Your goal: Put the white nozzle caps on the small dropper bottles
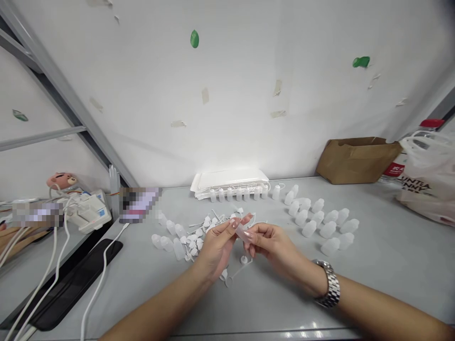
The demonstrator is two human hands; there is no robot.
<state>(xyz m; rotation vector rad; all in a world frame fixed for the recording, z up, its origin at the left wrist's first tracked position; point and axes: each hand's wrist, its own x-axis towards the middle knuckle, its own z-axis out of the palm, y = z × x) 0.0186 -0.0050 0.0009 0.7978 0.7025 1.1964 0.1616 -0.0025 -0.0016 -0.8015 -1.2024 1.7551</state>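
Note:
Both hands meet at the middle of the desk around a small translucent plastic bottle. My left hand pinches one end of it between thumb and fingers. The fingers of my right hand are closed on its other end, partly covering it. Just below the right fingers is a white cap with a thin strap; whether the hand holds it is unclear. Behind and left of my left hand lies a loose pile of white strapped caps. Another strap with a ring rests in front of the hands.
Several small bottles stand or lie at right, others at left. A row of capped bottles lines a white stack. A phone, cables, a cardboard box and a plastic bag flank the area.

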